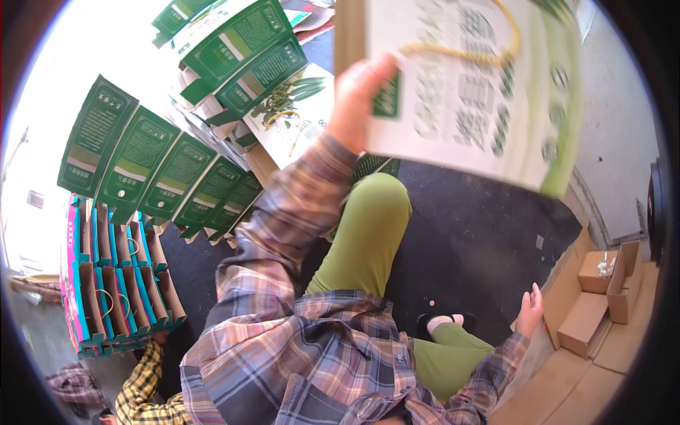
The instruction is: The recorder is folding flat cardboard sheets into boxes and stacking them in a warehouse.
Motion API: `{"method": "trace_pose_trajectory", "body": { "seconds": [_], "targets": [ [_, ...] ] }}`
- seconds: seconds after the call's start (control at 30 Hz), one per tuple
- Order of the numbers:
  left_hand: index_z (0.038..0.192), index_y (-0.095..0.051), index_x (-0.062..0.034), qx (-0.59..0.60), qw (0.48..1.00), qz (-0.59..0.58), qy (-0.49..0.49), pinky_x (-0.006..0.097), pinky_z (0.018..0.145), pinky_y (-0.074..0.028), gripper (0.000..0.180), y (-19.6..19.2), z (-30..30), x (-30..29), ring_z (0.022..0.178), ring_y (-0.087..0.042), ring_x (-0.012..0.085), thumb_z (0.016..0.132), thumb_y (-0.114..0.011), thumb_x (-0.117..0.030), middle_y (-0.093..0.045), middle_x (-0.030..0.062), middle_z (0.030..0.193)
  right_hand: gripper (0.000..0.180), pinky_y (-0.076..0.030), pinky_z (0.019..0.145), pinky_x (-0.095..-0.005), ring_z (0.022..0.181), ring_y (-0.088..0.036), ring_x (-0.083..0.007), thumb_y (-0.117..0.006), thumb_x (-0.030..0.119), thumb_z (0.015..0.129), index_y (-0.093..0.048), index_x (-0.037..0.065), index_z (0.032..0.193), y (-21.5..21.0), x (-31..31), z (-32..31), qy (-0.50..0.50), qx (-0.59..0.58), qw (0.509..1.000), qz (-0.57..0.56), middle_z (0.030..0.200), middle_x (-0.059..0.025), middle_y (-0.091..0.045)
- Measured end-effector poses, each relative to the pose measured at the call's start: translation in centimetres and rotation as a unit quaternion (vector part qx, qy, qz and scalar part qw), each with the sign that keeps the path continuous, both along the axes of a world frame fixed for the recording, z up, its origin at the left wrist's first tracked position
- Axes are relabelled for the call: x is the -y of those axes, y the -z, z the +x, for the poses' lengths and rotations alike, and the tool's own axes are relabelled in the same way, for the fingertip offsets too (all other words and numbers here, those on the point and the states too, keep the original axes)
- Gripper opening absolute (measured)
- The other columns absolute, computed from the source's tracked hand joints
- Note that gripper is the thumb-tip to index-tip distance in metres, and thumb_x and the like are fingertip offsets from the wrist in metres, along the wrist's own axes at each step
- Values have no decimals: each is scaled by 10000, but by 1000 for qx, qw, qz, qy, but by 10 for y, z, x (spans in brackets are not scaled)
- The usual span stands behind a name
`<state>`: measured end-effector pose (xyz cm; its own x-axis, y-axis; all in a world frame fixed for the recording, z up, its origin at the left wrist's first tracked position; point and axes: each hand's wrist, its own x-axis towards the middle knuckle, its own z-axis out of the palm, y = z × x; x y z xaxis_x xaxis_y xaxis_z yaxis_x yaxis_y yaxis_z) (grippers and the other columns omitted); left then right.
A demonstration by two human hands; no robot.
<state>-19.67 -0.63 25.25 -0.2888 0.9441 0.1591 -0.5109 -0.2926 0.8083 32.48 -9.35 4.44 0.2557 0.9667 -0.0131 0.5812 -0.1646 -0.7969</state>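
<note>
My left hand (358,99) is raised at the top and closed on the side edge of a white-and-green carton (453,92) with a yellow rope handle. The carton is tilted and slightly blurred, and its upper part runs out of view. Low on the right, my right hand (530,312) is empty, its fingers apart and pointing up. It is beside the brown cardboard. Past my left forearm, another white carton (283,134) with a leaf print and rope handle lies among the green ones.
Several green cartons with raised flaps (142,159) stand in rows on the left. Below them are teal-and-brown boxes (117,297) with rope handles, near a co-worker's yellow checked sleeve (145,382). Small brown boxes (584,322) rest on cardboard at right. Dark matting (482,234) covers the floor.
</note>
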Motion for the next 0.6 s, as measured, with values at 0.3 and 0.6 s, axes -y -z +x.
{"method": "trace_pose_trajectory", "body": {
  "seconds": [0.3,0.6],
  "targets": [
    [1115,-544,1,-84,973,138,-168,355,792,-521,362,-143,-232,13,875,-631,240,867,-574,-262,-639,120,993,389,-380,978,-331,1144,-500,-238,-541,83,866,-493,-8,1240,19,-34,8,9,-52,998,-35,1250,-161,-516],
    [1111,-566,-64,-109,953,-30,-281,478,791,-491,361,-173,-409,-15,890,-626,287,894,-478,-338,-638,123,1030,432,-485,763,-293,1125,-517,-202,-539,183,874,-471,58,1282,51,-26,85,53,-1,996,-78,1263,-105,-520]
  ]
}}
